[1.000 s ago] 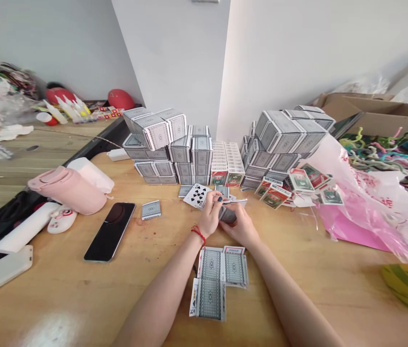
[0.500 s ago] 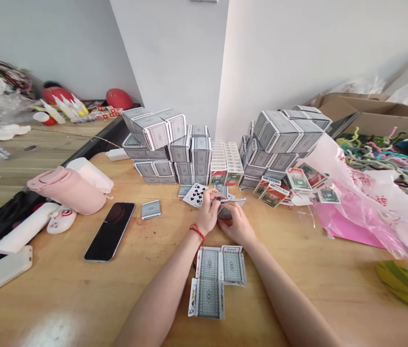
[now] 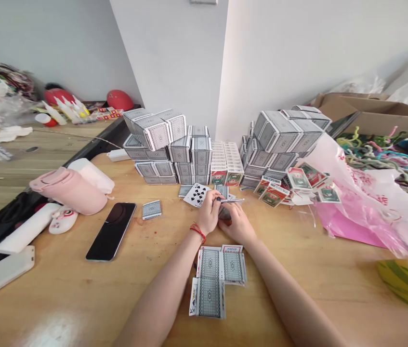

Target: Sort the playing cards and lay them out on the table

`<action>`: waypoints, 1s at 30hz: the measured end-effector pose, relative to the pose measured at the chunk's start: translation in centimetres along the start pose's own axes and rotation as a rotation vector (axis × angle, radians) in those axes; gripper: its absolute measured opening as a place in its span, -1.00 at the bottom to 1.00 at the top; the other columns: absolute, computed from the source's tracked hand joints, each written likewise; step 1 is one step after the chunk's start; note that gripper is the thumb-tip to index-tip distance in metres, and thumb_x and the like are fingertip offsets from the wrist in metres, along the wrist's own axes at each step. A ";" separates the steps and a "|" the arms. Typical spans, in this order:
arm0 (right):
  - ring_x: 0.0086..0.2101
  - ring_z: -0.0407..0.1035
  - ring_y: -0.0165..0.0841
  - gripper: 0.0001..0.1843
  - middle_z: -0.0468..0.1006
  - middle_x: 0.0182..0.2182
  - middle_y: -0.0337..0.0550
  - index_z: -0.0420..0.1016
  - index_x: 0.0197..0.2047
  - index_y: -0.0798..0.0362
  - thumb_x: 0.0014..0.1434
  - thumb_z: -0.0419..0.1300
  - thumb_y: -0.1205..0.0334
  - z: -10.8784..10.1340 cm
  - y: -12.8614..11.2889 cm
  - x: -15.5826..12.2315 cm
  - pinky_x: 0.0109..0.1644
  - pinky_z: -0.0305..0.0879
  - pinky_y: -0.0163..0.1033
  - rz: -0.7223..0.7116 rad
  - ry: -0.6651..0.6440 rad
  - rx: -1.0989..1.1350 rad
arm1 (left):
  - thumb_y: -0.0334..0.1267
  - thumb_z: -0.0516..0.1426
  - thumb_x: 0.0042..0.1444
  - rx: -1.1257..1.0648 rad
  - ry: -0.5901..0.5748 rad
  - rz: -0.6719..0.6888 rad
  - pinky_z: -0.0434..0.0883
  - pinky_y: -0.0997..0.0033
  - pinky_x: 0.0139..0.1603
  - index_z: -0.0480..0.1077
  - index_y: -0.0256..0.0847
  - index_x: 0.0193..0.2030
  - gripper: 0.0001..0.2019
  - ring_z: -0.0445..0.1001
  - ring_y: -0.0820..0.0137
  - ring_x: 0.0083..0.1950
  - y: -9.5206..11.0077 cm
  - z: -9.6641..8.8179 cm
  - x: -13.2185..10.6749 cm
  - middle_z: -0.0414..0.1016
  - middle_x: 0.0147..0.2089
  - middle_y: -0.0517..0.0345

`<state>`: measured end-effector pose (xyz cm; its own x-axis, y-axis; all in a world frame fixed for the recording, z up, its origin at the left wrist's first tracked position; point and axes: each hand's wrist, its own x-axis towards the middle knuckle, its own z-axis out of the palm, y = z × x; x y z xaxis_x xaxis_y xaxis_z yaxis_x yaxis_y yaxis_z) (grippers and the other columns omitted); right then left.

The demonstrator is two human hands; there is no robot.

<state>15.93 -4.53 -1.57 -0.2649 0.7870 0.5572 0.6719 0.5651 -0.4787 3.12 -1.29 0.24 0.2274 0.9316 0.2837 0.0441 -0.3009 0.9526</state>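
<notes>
My left hand [image 3: 209, 212] and my right hand [image 3: 238, 223] meet over the middle of the table, both closed on playing cards [image 3: 226, 211] with grey patterned backs. A card edge shows along the top, and my fingers hide much of the rest. Just beyond my left hand lies a ten of spades [image 3: 195, 195], face up. Between my forearms rest folded cards [image 3: 209, 294], backs up, with a king's edge showing at the left. Another folded card [image 3: 151, 209] lies alone to the left.
Stacked blocks of folded cards [image 3: 160, 132] stand at the back left, more card blocks [image 3: 279, 132] at the back right, card boxes [image 3: 227, 164] between. A phone [image 3: 111, 231] and pink bottle [image 3: 73, 190] lie left. Plastic wrap [image 3: 351, 207] and yellow tape [image 3: 402, 284] are right.
The fingers of both hands have shifted slightly around the cards, my left fingers drawing in a little. The things on the table stay in place; the view has moved very slightly.
</notes>
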 end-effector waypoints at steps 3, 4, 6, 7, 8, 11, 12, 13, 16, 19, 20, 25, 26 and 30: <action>-0.08 0.23 -0.09 -0.46 0.36 -0.15 -0.01 0.17 0.02 -0.04 -0.06 0.14 0.43 0.1 0.1 -0.1 -0.07 0.29 0.09 0.014 -0.010 -0.017 | -0.28 -0.10 0.16 0.038 -0.011 -0.005 0.22 0.31 0.03 0.22 -0.18 -0.15 -0.84 0.35 0.36 -0.06 0.1 -0.1 -0.2 0.37 -0.12 0.05; -0.09 0.23 -0.09 -0.47 0.35 -0.16 -0.01 0.18 0.01 -0.04 -0.06 0.14 0.42 0.1 0.2 -0.1 -0.08 0.30 0.09 0.020 -0.016 -0.023 | -0.27 -0.10 0.16 0.046 -0.008 -0.008 0.22 0.31 0.03 0.22 -0.18 -0.15 -0.83 0.35 0.35 -0.06 0.1 -0.1 -0.2 0.37 -0.11 0.05; -0.13 0.24 -0.10 -0.49 0.35 -0.19 -0.02 0.20 -0.01 -0.03 -0.07 0.15 0.42 0.2 0.3 -0.1 -0.09 0.31 0.09 0.028 -0.025 -0.027 | -0.25 -0.09 0.17 0.051 -0.006 -0.011 0.23 0.31 0.03 0.22 -0.18 -0.13 -0.82 0.35 0.35 -0.05 0.0 -0.1 -0.2 0.36 -0.10 0.03; -0.14 0.24 -0.11 -0.50 0.35 -0.20 -0.03 0.21 -0.03 -0.02 -0.08 0.15 0.42 0.2 0.3 -0.1 -0.10 0.31 0.08 0.028 -0.027 -0.024 | -0.25 -0.10 0.17 0.054 -0.009 -0.009 0.23 0.31 0.03 0.21 -0.18 -0.12 -0.81 0.35 0.35 -0.05 -0.1 -0.1 -0.2 0.36 -0.10 0.03; -0.14 0.24 -0.11 -0.51 0.36 -0.21 -0.03 0.22 -0.05 -0.01 -0.09 0.15 0.43 0.1 0.4 -0.1 -0.10 0.32 0.07 0.026 -0.026 -0.020 | -0.25 -0.10 0.17 0.062 -0.016 -0.002 0.24 0.31 0.03 0.20 -0.18 -0.10 -0.81 0.35 0.34 -0.04 -0.2 -0.1 -0.2 0.36 -0.09 0.02; -0.12 0.24 -0.11 -0.54 0.36 -0.21 -0.03 0.24 -0.09 -0.01 -0.10 0.15 0.44 0.0 0.4 -0.2 -0.10 0.31 0.06 0.016 -0.015 -0.014 | -0.26 -0.12 0.18 0.101 -0.041 0.037 0.22 0.27 0.05 0.19 -0.20 -0.09 -0.80 0.33 0.32 -0.02 -0.4 -0.1 -0.3 0.34 -0.07 -0.02; -0.13 0.24 -0.11 -0.55 0.36 -0.22 -0.03 0.24 -0.09 -0.01 -0.10 0.14 0.45 -0.1 0.4 -0.2 -0.11 0.31 0.06 0.013 -0.010 -0.015 | -0.26 -0.13 0.18 0.110 -0.048 0.050 0.22 0.26 0.06 0.19 -0.20 -0.09 -0.79 0.32 0.31 -0.01 -0.4 -0.1 -0.3 0.34 -0.07 -0.03; -0.14 0.24 -0.12 -0.56 0.36 -0.22 -0.03 0.25 -0.10 -0.01 -0.10 0.14 0.45 -0.1 0.3 -0.2 -0.11 0.31 0.06 0.010 -0.005 -0.017 | -0.25 -0.13 0.19 0.117 -0.053 0.063 0.21 0.25 0.07 0.19 -0.20 -0.08 -0.79 0.32 0.30 -0.01 -0.5 0.0 -0.3 0.34 -0.07 -0.04; -0.14 0.24 -0.13 -0.57 0.38 -0.23 -0.03 0.24 -0.09 0.01 -0.08 0.12 0.45 0.0 0.4 -0.3 -0.13 0.31 0.04 -0.010 0.029 -0.025 | -0.22 -0.12 0.19 0.139 -0.059 0.094 0.21 0.22 0.07 0.18 -0.21 -0.08 -0.78 0.31 0.29 0.00 -0.5 0.0 -0.5 0.34 -0.08 -0.05; -0.15 0.24 -0.13 -0.60 0.38 -0.23 -0.01 0.23 -0.10 0.04 -0.06 0.09 0.47 0.3 0.5 -0.4 -0.16 0.32 0.02 -0.041 0.073 -0.041 | -0.20 -0.13 0.20 0.179 -0.062 0.130 0.21 0.22 0.07 0.18 -0.21 -0.08 -0.77 0.31 0.29 -0.02 -0.4 0.1 -0.6 0.33 -0.08 -0.04; -0.16 0.24 -0.14 -0.60 0.38 -0.24 0.00 0.22 -0.11 0.05 -0.06 0.08 0.48 0.4 0.6 -0.4 -0.18 0.32 0.01 -0.046 0.080 -0.047 | -0.19 -0.13 0.20 0.189 -0.068 0.141 0.22 0.22 0.06 0.19 -0.21 -0.09 -0.77 0.31 0.29 -0.02 -0.4 0.1 -0.6 0.33 -0.09 -0.04; -0.21 0.25 -0.17 -0.62 0.37 -0.26 0.00 0.21 -0.12 0.05 -0.05 0.05 0.50 0.3 0.4 -0.4 -0.20 0.33 -0.03 -0.024 0.082 -0.039 | -0.18 -0.15 0.21 0.166 -0.093 0.156 0.26 0.29 0.01 0.20 -0.21 -0.11 -0.77 0.32 0.33 -0.06 -0.1 0.4 -0.6 0.33 -0.11 -0.01; -0.21 0.27 -0.17 -0.63 0.37 -0.26 0.00 0.21 -0.13 0.05 -0.04 0.05 0.49 0.3 0.3 -0.4 -0.20 0.33 -0.04 -0.004 0.081 -0.028 | -0.18 -0.15 0.22 0.156 -0.087 0.156 0.26 0.30 0.01 0.20 -0.21 -0.11 -0.77 0.32 0.34 -0.06 -0.1 0.4 -0.5 0.33 -0.11 -0.01; -0.23 0.33 -0.22 -0.63 0.42 -0.27 -0.06 0.26 -0.11 0.00 -0.03 0.04 0.46 -0.1 -0.3 -0.4 -0.19 0.33 -0.11 0.147 0.084 0.005 | -0.18 -0.15 0.22 0.126 -0.093 0.147 0.26 0.32 0.02 0.24 -0.20 -0.11 -0.75 0.33 0.35 -0.03 0.3 0.5 -0.5 0.35 -0.09 0.01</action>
<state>15.92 -5.05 -1.64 -0.1047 0.8381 0.5354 0.6956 0.4464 -0.5628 3.47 -1.97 0.31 0.3287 0.8548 0.4016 0.1243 -0.4607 0.8788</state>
